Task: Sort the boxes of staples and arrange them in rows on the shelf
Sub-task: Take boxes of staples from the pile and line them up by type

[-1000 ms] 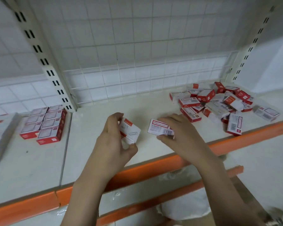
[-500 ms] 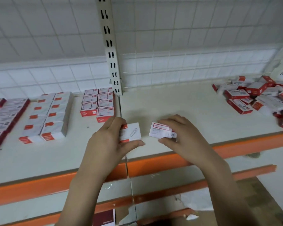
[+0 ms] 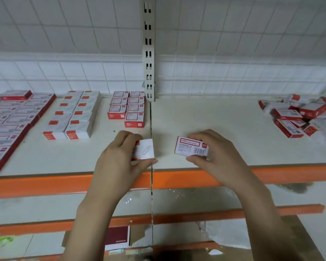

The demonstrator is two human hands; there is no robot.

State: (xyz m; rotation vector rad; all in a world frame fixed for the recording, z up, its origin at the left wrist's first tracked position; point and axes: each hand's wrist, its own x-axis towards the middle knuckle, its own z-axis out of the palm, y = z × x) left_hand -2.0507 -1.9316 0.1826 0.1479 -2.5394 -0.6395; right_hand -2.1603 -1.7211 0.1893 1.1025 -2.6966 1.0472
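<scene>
Two hands up over the front of the shelf (image 3: 205,117), close to the post (image 3: 149,53) at the back. Left hand (image 3: 119,161) just left of the post line, curled round a white box (image 3: 144,152) with a paper clip picture on top, thumb under, fingers over. Right hand (image 3: 216,157) just right of the post line, pinching a red and white box (image 3: 191,148) with a bar code, fingers on the far edge, thumb on the near edge. Both boxes held near the orange front bar (image 3: 45,183), a small gap between them. Left of the post, three neat groups in rows: small red and white boxes (image 3: 127,108) nearest the post, white boxes with red ends (image 3: 73,115) next, flat boxes with red sides (image 3: 13,119) farthest. Far right of the post, a messy pile of boxes (image 3: 299,115), all tipped and mixed. Below the bar, a dark red box (image 3: 118,236) and torn plastic.
</scene>
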